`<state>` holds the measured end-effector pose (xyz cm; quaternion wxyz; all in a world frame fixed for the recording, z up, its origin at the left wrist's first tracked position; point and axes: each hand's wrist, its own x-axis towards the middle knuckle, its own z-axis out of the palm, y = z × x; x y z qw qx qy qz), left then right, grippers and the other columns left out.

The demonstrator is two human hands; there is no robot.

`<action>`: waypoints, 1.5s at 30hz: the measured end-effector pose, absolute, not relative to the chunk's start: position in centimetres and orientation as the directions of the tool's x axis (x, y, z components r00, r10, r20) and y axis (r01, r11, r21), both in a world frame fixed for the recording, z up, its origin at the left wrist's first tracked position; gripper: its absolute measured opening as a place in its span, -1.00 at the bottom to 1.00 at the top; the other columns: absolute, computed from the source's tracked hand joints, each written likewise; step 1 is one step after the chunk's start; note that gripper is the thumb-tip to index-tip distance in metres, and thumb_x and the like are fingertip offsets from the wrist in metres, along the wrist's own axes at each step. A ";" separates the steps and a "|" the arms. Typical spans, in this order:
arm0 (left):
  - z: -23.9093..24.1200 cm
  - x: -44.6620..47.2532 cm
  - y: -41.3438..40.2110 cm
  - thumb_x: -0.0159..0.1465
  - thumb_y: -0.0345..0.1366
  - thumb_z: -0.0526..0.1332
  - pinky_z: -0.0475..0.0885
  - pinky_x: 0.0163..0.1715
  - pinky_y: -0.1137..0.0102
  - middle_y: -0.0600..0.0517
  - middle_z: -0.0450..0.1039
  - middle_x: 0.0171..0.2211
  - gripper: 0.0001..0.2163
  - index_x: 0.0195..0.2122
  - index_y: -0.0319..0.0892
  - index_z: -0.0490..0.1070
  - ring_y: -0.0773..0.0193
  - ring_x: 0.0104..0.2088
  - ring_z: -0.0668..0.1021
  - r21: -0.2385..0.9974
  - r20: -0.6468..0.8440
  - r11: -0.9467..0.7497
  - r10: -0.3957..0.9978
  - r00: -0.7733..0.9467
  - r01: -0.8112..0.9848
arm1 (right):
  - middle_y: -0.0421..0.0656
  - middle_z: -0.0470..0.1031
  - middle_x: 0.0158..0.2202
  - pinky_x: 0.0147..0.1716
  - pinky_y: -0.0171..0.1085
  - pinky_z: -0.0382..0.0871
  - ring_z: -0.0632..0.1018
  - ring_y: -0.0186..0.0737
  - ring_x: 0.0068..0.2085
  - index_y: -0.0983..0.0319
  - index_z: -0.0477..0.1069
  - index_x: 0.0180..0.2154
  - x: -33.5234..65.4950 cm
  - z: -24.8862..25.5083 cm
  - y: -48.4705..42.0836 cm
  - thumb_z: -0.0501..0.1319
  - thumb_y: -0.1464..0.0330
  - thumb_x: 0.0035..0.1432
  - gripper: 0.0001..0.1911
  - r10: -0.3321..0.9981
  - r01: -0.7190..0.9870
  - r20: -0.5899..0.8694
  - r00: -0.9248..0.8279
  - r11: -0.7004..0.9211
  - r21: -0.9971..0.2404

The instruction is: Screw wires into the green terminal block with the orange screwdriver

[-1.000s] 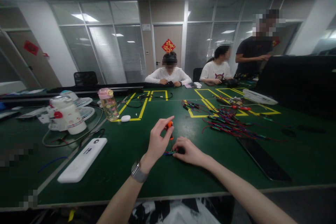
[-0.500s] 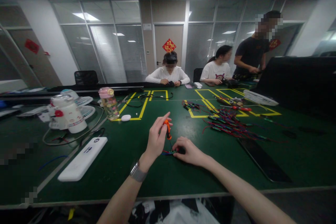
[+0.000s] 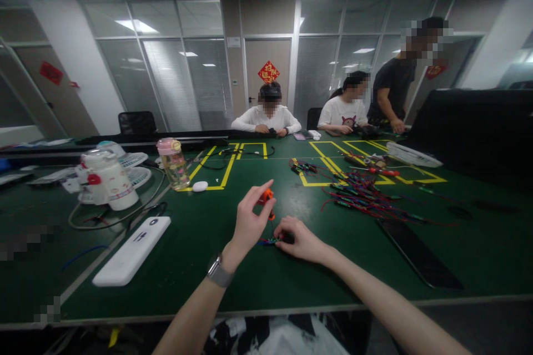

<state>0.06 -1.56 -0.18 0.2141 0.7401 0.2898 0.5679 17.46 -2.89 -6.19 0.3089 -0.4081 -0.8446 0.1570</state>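
Observation:
My left hand [image 3: 251,215] is closed around an orange and black screwdriver [image 3: 268,196], its handle between my thumb and fingers. The thin shaft points down at a small green circuit board [image 3: 271,241] with red and blue wires. My right hand [image 3: 300,241] pinches the board's right side against the green table [image 3: 300,288]. Its fingertips hide part of the board, and where exactly the screwdriver tip meets it is too small to tell.
A pile of wired boards [image 3: 358,194] lies to the right, beside a black phone-like slab [image 3: 420,255]. On the left are a white power bank [image 3: 132,252], a pink-lided bottle [image 3: 172,163] and a white jug [image 3: 109,180]. Several people are across the table.
My left fingers have shifted on the screwdriver, and its handle now shows at a different angle. My right hand stays put. The standing person at the back right has lowered a hand.

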 end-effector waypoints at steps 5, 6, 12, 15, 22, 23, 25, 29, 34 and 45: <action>-0.1 0.0 -1.7 0.31 -0.29 0.18 0.45 -0.18 0.35 0.01 0.37 -0.20 -0.70 0.07 -0.06 0.41 0.28 -0.24 0.49 0.608 0.738 -0.756 0.651 0.177 0.244 | -0.22 0.47 -0.42 -0.23 -0.25 0.29 0.46 -0.23 -0.33 0.23 0.47 -0.37 17.5 -6.2 -2.9 0.31 0.54 -0.04 -0.85 0.784 0.584 0.402 -0.474 0.621 -0.522; -0.1 0.0 -1.7 0.35 -0.31 0.10 0.46 -0.17 0.35 -0.02 0.38 -0.13 -0.67 0.14 -0.05 0.34 0.28 -0.22 0.51 0.636 0.718 -0.747 0.664 0.208 0.193 | -0.21 0.47 -0.42 -0.23 -0.25 0.29 0.46 -0.23 -0.33 0.24 0.47 -0.37 17.5 -6.1 -2.9 0.31 0.54 -0.04 -0.85 0.783 0.582 0.401 -0.475 0.621 -0.524; -0.3 0.2 -1.5 0.30 -0.30 0.20 0.48 -0.27 0.40 0.02 0.43 -0.22 -0.64 0.13 -0.05 0.35 0.30 -0.28 0.53 0.651 0.708 -0.737 0.676 0.204 0.183 | -0.20 0.48 -0.42 -0.25 -0.26 0.29 0.47 -0.23 -0.33 0.24 0.47 -0.37 17.4 -6.1 -2.9 0.31 0.54 -0.05 -0.85 0.786 0.583 0.397 -0.473 0.618 -0.528; 0.0 0.1 -1.7 0.22 -0.29 0.29 0.47 -0.27 0.40 0.05 0.38 -0.30 -0.69 0.02 -0.06 0.45 0.29 -0.29 0.49 0.578 0.753 -0.769 0.632 0.183 0.273 | -0.21 0.47 -0.42 -0.24 -0.25 0.30 0.47 -0.23 -0.33 0.24 0.46 -0.37 17.4 -6.1 -2.9 0.31 0.53 -0.04 -0.86 0.788 0.588 0.397 -0.470 0.615 -0.525; -0.4 0.1 -1.6 0.38 -0.31 0.06 0.52 -0.27 0.40 -0.04 0.44 -0.12 -0.63 0.21 -0.07 0.25 0.32 -0.29 0.57 0.692 0.672 -0.713 0.693 0.261 0.110 | -0.20 0.48 -0.40 -0.23 -0.25 0.30 0.46 -0.23 -0.32 0.24 0.46 -0.38 17.4 -6.0 -3.0 0.30 0.54 -0.03 -0.87 0.795 0.586 0.383 -0.470 0.605 -0.539; -0.5 0.1 -1.5 0.36 -0.30 0.09 0.52 -0.27 0.40 -0.02 0.44 -0.16 -0.64 0.19 -0.07 0.28 0.32 -0.31 0.56 0.684 0.678 -0.717 0.692 0.247 0.132 | -0.20 0.48 -0.40 -0.24 -0.25 0.30 0.46 -0.23 -0.32 0.24 0.46 -0.38 17.4 -5.9 -3.0 0.31 0.53 -0.03 -0.87 0.797 0.588 0.382 -0.467 0.603 -0.539; -0.4 0.1 -1.5 0.34 -0.30 0.14 0.51 -0.27 0.41 0.01 0.42 -0.23 -0.69 0.11 -0.07 0.37 0.32 -0.31 0.54 0.648 0.702 -0.735 0.678 0.217 0.199 | -0.20 0.47 -0.41 -0.24 -0.25 0.30 0.46 -0.22 -0.32 0.24 0.46 -0.38 17.4 -5.9 -3.0 0.31 0.53 -0.03 -0.87 0.797 0.587 0.384 -0.466 0.603 -0.540; -0.2 0.0 -1.6 0.32 -0.32 0.16 0.49 -0.23 0.39 0.00 0.43 -0.20 -0.67 0.11 -0.06 0.37 0.28 -0.23 0.52 0.605 0.723 -0.755 0.654 0.221 0.253 | -0.21 0.47 -0.42 -0.26 -0.26 0.29 0.45 -0.24 -0.33 0.25 0.46 -0.39 17.4 -5.9 -3.0 0.29 0.56 -0.04 -0.86 0.795 0.581 0.385 -0.468 0.606 -0.544; -0.2 0.1 -1.6 0.36 -0.35 0.09 0.52 -0.24 0.40 -0.04 0.43 -0.07 -0.63 0.19 -0.05 0.28 0.29 -0.19 0.55 0.663 0.707 -0.737 0.674 0.214 0.131 | -0.21 0.46 -0.42 -0.26 -0.27 0.28 0.45 -0.23 -0.33 0.25 0.47 -0.38 17.4 -6.0 -3.0 0.30 0.56 -0.04 -0.85 0.794 0.582 0.383 -0.471 0.607 -0.541; -0.4 0.1 -1.5 0.40 -0.30 0.00 0.51 -0.24 0.38 -0.07 0.43 -0.05 -0.62 0.23 -0.07 0.24 0.27 -0.19 0.55 0.725 0.657 -0.686 0.717 0.234 0.066 | -0.20 0.48 -0.41 -0.24 -0.26 0.28 0.45 -0.22 -0.32 0.25 0.47 -0.37 17.4 -6.0 -3.1 0.30 0.54 -0.03 -0.87 0.799 0.591 0.376 -0.469 0.600 -0.538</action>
